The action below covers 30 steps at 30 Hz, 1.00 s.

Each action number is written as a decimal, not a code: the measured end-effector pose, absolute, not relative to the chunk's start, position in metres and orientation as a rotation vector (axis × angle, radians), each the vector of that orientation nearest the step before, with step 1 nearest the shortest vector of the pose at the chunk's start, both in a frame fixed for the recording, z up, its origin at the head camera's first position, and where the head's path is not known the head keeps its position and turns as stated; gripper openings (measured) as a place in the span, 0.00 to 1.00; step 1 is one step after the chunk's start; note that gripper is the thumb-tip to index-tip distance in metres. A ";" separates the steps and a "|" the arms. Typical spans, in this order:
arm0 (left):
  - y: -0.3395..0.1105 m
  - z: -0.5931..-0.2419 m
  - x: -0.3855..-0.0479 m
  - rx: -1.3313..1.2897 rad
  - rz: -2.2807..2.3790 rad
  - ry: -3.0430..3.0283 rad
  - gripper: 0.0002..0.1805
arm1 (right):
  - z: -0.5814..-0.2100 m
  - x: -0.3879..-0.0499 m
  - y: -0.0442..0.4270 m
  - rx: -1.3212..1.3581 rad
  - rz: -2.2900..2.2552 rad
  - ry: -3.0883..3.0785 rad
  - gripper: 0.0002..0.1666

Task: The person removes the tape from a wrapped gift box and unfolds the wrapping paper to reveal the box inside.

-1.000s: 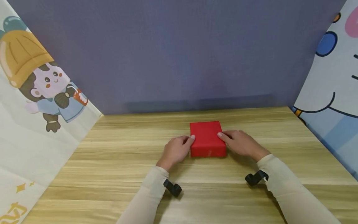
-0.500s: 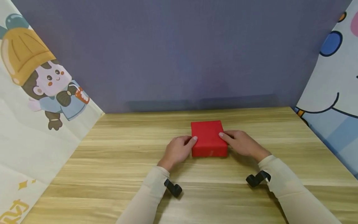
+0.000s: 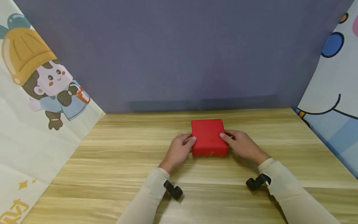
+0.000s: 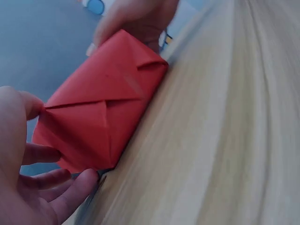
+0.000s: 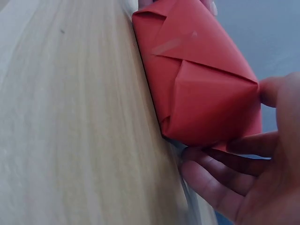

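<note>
A box wrapped in red paper [image 3: 208, 135] is between my two hands on the wooden table. Folded flaps of the paper show on its sides in both wrist views, with a strip of clear tape [image 5: 174, 44] on the near face. My left hand [image 3: 178, 151] holds the left side, thumb on the top edge and fingers against the side and low corner. On the right side my right hand [image 3: 244, 144] grips in the same way, thumb on top and fingertips at the lower edge. The far face and the underside are hidden.
Wood-grain table [image 3: 117, 174] surrounds the box. A grey-blue panel [image 3: 173, 56] stands behind it. Printed cloths with cartoon figures flank the table, one on the left [image 3: 16, 130] and one on the right [image 3: 321, 84]. Both sleeves carry small black wrist cameras [image 3: 173, 189].
Both hands keep their hold. Against the table's back edge, the box's far edge sits slightly farther back or higher than before. The head view has shifted a little.
</note>
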<state>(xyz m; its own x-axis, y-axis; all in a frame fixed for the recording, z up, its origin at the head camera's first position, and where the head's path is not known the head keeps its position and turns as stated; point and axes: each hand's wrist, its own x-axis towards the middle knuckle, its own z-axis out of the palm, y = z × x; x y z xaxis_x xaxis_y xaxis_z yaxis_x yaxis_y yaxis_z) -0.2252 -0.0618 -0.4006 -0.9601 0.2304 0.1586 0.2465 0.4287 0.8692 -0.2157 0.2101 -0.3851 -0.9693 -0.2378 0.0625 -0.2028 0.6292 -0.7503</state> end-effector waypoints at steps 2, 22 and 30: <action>-0.061 -0.401 -0.225 -0.391 -1.801 -2.587 0.27 | -0.386 -0.216 0.210 -0.369 -1.324 2.782 0.42; -0.060 -0.396 -0.225 -0.297 -2.289 -2.334 0.26 | -0.389 -0.219 0.208 -0.324 -1.535 2.729 0.38; -0.062 -0.398 -0.224 -0.308 -2.276 -2.381 0.30 | -0.387 -0.213 0.204 -0.332 -1.651 2.670 0.35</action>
